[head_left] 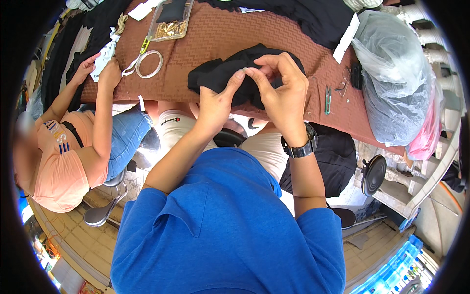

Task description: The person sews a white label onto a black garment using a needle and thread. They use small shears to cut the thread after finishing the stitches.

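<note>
At the near edge of the table covered with brown zigzag-textured cloth, centre: crumpled black fabric piece lies bunched beneath both hands. Left hand: thumb stretched over the fabric, its tip meeting the right thumb tip; other fingers mostly hidden, so cannot tell how firmly they grip. Right hand: raised over the fabric, index finger curled toward thumb; cannot tell whether anything small is pinched there. Right of the fabric: green-handled thread snips, then a large translucent plastic bag. Far left: thin white ring, near a clear plastic box of gold-coloured pieces. Left side: co-worker in peach shirt holds a white tag
</note>
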{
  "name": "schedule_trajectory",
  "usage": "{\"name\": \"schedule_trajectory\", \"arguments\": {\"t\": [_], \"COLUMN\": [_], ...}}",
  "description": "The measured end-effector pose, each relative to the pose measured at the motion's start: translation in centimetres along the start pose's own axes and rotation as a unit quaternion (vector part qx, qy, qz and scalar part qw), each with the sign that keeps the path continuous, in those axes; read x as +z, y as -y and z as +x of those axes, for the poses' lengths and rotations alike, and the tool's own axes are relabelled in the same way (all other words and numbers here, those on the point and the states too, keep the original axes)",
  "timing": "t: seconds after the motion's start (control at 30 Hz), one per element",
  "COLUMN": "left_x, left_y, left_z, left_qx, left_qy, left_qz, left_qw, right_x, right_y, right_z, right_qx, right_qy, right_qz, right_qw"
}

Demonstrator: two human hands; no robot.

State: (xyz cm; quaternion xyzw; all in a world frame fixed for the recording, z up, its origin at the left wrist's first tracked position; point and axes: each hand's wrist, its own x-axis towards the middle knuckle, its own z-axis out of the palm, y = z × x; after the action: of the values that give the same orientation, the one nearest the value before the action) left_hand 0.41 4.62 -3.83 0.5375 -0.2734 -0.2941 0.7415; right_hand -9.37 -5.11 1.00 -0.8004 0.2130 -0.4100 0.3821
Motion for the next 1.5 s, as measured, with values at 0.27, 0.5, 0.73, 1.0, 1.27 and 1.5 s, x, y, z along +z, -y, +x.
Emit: {"name": "schedule_trajectory", "arguments": {"t": [0.27, 0.5, 0.73, 1.0, 1.27, 1.5], "left_x": [0.4, 0.2, 0.1, 0.1, -0.6, -2.4], "left_y": [-0.4, 0.0, 0.0, 0.3, 0.0, -2.1], "left_z": [0.1, 0.1, -0.2, -0.3, -0.3, -0.4], "left_qx": [0.028, -0.009, -0.065, -0.102, -0.209, -0.338], "left_qy": [0.034, 0.025, 0.004, -0.034, -0.025, 0.043], "left_qz": [0.043, -0.018, -0.062, -0.054, -0.129, -0.169], "left_qw": [0.998, 0.999, 0.996, 0.993, 0.969, 0.925], "right_x": [1.0, 1.3, 1.3, 1.6, 1.2, 0.0], "right_y": [-0.1, -1.3, -1.9, -2.1, -2.8, -2.9], "right_z": [-0.2, -0.4, -0.4, -0.2, -0.2, -1.8], "right_qx": [0.013, -0.114, -0.15, -0.157, -0.149, -0.097], "right_qy": [-0.031, -0.036, -0.029, -0.032, -0.01, 0.011], "right_qz": [0.039, -0.054, -0.105, -0.111, -0.126, -0.078], "right_qw": [0.999, 0.991, 0.983, 0.981, 0.981, 0.992]}}
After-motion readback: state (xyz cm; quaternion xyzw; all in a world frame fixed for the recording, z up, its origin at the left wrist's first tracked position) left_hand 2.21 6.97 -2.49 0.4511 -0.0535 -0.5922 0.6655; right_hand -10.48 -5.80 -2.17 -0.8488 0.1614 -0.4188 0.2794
